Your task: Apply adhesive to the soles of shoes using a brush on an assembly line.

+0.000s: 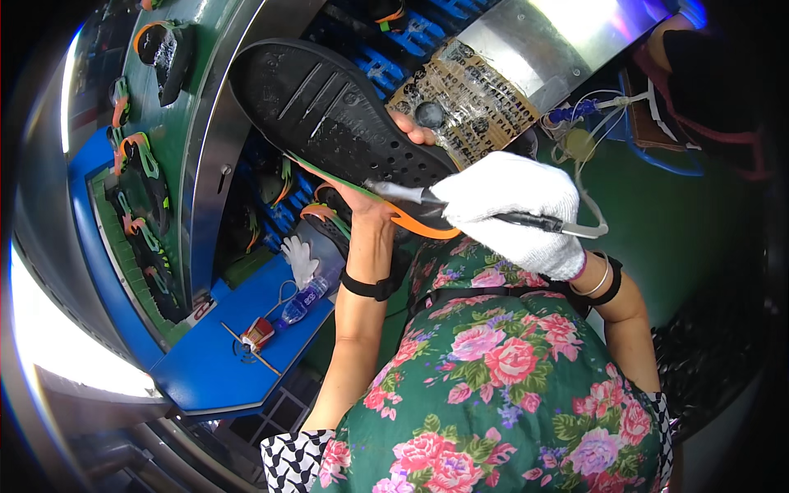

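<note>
Sole is clamped by left hand; brush, pinched by right hand, is best steered lightly beyond the fingertips.

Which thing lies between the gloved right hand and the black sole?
A brush: the right hand grips it, its pale tip at the edge of the sole. The head view shows this.

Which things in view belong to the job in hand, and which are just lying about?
In use:
black sandal, held in the left hand
brush-tipped tool, held in the gloved right hand

Lying about, apparently:
loose white glove
clear bottle
small red object
</note>
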A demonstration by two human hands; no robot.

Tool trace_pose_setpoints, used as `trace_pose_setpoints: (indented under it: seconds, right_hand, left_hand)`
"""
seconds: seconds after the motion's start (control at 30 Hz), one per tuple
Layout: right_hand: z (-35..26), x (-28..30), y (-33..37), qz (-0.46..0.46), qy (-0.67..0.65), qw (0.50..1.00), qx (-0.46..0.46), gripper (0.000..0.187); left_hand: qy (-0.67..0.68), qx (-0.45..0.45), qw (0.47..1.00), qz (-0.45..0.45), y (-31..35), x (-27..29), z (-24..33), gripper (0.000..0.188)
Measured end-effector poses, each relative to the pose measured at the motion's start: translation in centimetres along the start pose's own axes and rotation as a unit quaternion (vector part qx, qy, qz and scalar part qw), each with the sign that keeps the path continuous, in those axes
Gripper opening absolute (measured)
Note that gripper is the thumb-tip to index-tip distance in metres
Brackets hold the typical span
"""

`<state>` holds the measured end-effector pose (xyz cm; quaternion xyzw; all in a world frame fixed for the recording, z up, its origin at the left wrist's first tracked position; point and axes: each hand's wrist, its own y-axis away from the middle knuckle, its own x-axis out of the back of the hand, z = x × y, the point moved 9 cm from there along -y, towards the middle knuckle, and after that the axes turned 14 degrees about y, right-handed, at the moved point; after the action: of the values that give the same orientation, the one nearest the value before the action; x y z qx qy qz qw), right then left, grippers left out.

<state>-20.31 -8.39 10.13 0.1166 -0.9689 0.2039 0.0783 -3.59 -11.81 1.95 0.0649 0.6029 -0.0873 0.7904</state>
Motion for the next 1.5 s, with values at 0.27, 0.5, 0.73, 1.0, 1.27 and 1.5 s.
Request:
trace_pose_setpoints:
  seconds: [0.27, 0.5, 0.73, 1.0, 1.27, 1.5]
  right_hand:
    - [-0.9, -0.3, 0.0, -0.045, 0.017, 0.999, 0.004, 0.021]
    - [-1.0, 0.1, 0.3, -0.028, 0.060, 0.996, 0.055, 0.019]
    - [1.5, 0.7, 0.3, -0.012, -0.026, 0.998, -0.053, 0.020]
    - [0.3, 0.4, 0.5, -0.045, 0.026, 0.998, 0.028, 0.020]
    - [1.3, 0.5, 0.8, -0.045, 0.013, 0.999, -0.011, 0.015]
    - [2.1, 1.1, 1.1, -0.030, 0.013, 0.999, -0.021, 0.016]
  left_hand:
    - [-0.031, -0.005, 0.999, -0.021, -0.6, -0.9, 0.3, 0.085]
    - [-0.047, -0.003, 0.998, -0.036, -1.3, -0.9, 0.9, 0.080]
    - [-0.010, -0.001, 1.000, -0.027, -1.3, 0.4, 1.0, 0.117]
    - [-0.063, 0.021, 0.997, -0.049, -1.7, -0.7, 1.0, 0.076]
    - [-0.079, 0.020, 0.996, -0.048, -2.0, -0.7, 1.1, 0.080]
    - [-0.100, 0.025, 0.994, -0.046, -2.2, -0.6, 1.1, 0.082]
